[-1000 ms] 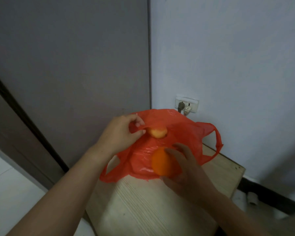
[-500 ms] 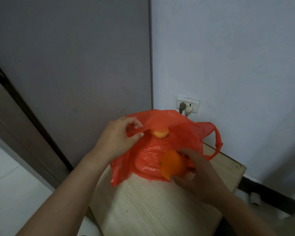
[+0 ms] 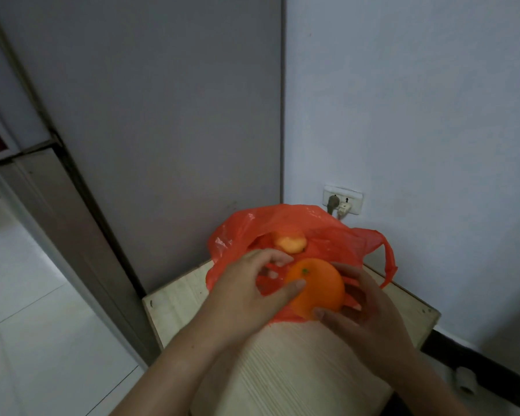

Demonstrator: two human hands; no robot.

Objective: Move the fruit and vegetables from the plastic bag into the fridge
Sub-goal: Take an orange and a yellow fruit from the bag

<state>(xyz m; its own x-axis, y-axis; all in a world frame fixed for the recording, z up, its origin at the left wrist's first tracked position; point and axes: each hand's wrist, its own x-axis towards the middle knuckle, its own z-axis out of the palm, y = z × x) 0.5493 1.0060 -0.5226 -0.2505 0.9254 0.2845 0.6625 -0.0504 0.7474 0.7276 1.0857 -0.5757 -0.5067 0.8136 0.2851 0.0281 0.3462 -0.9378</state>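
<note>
Pale wooden table (image 3: 177, 304), crumpled red bag (image 3: 330, 235), smooth round orange (image 3: 317, 291)

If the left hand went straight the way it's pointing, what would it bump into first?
The orange. The left hand points right, toward it, and its thumb seems to touch the peel. A bit higher, it might brush the red plastic bag instead; depth is unclear.

SITE: home room corner | LANDMARK: wooden table (image 3: 177, 298) is standing against a painted wall | BEHIND TABLE: wall socket (image 3: 342, 199) is carrying two plugs | LEFT OF TABLE: pale tiled floor (image 3: 27, 325) is running alongside | ON TABLE: red plastic bag (image 3: 282, 223) is lying, an orange (image 3: 314, 288) over it, indicating household shopping
</note>
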